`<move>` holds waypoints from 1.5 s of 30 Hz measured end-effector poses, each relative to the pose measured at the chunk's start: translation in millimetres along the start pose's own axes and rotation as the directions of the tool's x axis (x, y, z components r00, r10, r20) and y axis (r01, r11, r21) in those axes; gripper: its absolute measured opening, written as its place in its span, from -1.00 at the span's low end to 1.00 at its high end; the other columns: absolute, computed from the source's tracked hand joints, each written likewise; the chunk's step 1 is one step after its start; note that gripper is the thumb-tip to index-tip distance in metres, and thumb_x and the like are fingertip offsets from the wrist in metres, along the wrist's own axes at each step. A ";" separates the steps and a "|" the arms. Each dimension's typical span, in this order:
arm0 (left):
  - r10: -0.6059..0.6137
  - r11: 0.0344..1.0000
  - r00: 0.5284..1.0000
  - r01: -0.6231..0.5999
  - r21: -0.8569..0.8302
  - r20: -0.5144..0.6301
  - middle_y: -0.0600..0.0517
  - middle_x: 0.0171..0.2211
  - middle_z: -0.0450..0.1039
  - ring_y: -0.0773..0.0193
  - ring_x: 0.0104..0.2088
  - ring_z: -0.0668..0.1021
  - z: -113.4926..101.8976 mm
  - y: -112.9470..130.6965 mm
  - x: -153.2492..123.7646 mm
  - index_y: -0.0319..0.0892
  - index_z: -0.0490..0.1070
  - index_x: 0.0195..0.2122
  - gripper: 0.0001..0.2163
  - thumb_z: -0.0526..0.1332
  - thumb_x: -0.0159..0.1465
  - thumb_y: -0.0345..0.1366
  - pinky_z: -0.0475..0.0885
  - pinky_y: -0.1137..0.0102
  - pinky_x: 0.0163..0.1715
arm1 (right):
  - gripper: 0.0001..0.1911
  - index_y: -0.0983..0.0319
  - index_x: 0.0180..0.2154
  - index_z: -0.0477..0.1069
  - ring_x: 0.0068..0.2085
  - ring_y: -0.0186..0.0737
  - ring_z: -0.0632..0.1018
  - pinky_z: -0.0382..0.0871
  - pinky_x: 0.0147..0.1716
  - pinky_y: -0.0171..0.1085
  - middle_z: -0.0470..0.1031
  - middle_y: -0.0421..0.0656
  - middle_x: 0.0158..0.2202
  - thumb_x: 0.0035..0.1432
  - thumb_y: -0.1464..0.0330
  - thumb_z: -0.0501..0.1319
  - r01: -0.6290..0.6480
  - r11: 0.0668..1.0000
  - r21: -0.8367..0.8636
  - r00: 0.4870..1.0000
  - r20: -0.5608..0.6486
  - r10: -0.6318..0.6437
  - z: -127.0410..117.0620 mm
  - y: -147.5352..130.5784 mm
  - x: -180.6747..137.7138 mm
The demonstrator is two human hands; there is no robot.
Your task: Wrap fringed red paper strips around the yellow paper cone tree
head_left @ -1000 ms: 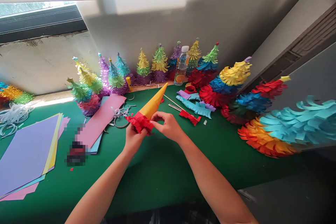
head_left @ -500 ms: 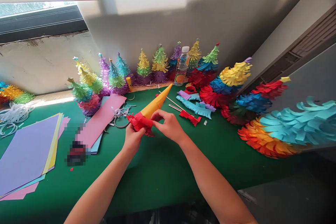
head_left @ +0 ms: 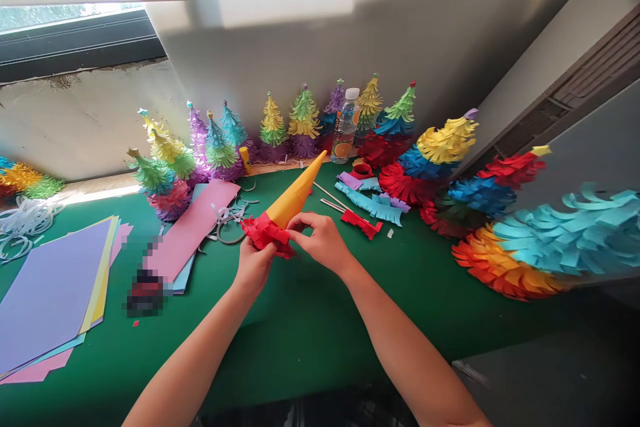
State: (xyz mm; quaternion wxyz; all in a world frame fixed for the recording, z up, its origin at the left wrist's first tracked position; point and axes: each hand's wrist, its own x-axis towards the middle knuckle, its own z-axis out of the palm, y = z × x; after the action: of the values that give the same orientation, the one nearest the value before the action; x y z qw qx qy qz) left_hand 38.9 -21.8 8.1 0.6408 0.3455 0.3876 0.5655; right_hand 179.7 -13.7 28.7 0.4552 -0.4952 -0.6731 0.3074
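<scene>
A yellow paper cone (head_left: 295, 195) is held above the middle of the green table (head_left: 310, 320), its tip pointing far and to the right. A red fringed strip (head_left: 267, 235) is wrapped around its wide near end. The left hand (head_left: 254, 265) is closed on the fringed base from below, and the right hand (head_left: 324, 240) pinches the strip's edge at the cone's right side, thumb and fingers together on the paper. Finished fringed paper trees (head_left: 273, 121) are lined along the far wall and down the right side. A clear bottle (head_left: 345, 125) with an orange label stands among them; its writing cannot be read. Coloured paper sheets (head_left: 53, 293) are stacked at the near left, and cut blue fringe (head_left: 373, 203) lies right of the cone.
</scene>
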 end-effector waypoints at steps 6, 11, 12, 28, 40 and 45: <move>-0.010 1.000 1.000 0.010 -0.011 0.009 0.04 -0.49 0.50 0.28 -0.50 0.55 -2.0 -2.7 -0.9 -0.27 0.43 -0.34 -0.71 0.38 -0.13 -0.39 0.47 0.43 -0.48 | -0.94 0.22 -0.52 0.40 -0.45 -0.32 0.46 0.34 -0.40 -0.36 0.46 -0.25 -0.52 -0.04 0.44 0.23 -0.001 1.000 0.000 1.000 0.028 0.001 -1.1 -0.9 0.0; 0.002 0.996 1.000 0.000 -0.085 0.025 0.02 -0.41 0.52 0.28 -0.44 0.57 -3.9 -2.4 0.0 -0.24 0.44 -0.30 -0.72 0.37 -0.08 -0.40 0.48 0.44 -0.42 | -0.80 0.21 -0.56 0.27 -0.56 -0.36 0.37 0.26 -0.54 -0.38 0.35 -0.29 -0.60 -0.03 0.33 0.26 -0.031 0.998 -0.056 0.999 -0.038 0.029 2.4 0.6 -0.6; 0.001 0.995 1.000 0.002 -0.099 0.031 0.01 -0.37 0.53 0.28 -0.41 0.57 -4.0 -1.7 0.1 -0.23 0.44 -0.29 -0.72 0.36 -0.07 -0.40 0.48 0.45 -0.40 | -0.77 0.21 -0.56 0.24 -0.55 -0.36 0.36 0.25 -0.54 -0.37 0.34 -0.29 -0.60 -0.03 0.30 0.27 -0.022 0.997 -0.080 0.998 -0.054 0.018 3.0 2.0 -0.3; -0.119 0.956 0.992 0.123 -0.266 0.031 0.02 -0.39 0.54 0.33 -0.45 0.55 -3.8 6.8 2.1 -0.26 0.44 -0.23 -0.67 0.33 -0.08 -0.48 0.46 0.49 -0.47 | -0.75 0.19 -0.29 0.25 -0.27 -0.17 0.57 0.55 -0.24 -0.16 0.48 -0.15 -0.32 0.01 0.29 0.28 0.071 0.987 0.145 0.996 -0.065 -0.063 17.5 8.2 -3.1; -0.041 0.977 0.999 0.032 -0.213 -0.036 -0.04 -0.29 0.54 0.25 -0.35 0.59 -6.0 0.3 5.7 -0.24 0.42 -0.21 -0.63 0.40 -0.07 -0.40 0.51 0.44 -0.38 | -0.74 0.19 -0.30 0.25 -0.31 -0.19 0.58 0.57 -0.28 -0.17 0.50 -0.15 -0.33 0.02 0.24 0.27 0.054 0.975 0.218 0.995 -0.091 -0.035 22.2 5.5 -4.7; -0.050 0.976 0.998 0.041 -0.214 -0.038 -0.02 -0.30 0.55 0.27 -0.37 0.59 -6.2 2.3 5.4 -0.24 0.43 -0.21 -0.63 0.41 -0.09 -0.40 0.51 0.46 -0.39 | -0.74 0.19 -0.29 0.25 -0.29 -0.18 0.57 0.57 -0.29 -0.18 0.50 -0.15 -0.32 0.03 0.24 0.26 0.056 0.969 0.241 0.996 -0.077 -0.038 23.6 4.5 -5.2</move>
State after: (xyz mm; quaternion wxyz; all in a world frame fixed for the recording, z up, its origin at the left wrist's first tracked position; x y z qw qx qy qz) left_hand 32.7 -16.1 6.7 0.6784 0.2536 0.3462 0.5964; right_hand 160.3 -16.3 13.9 0.5435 -0.4305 -0.6252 0.3583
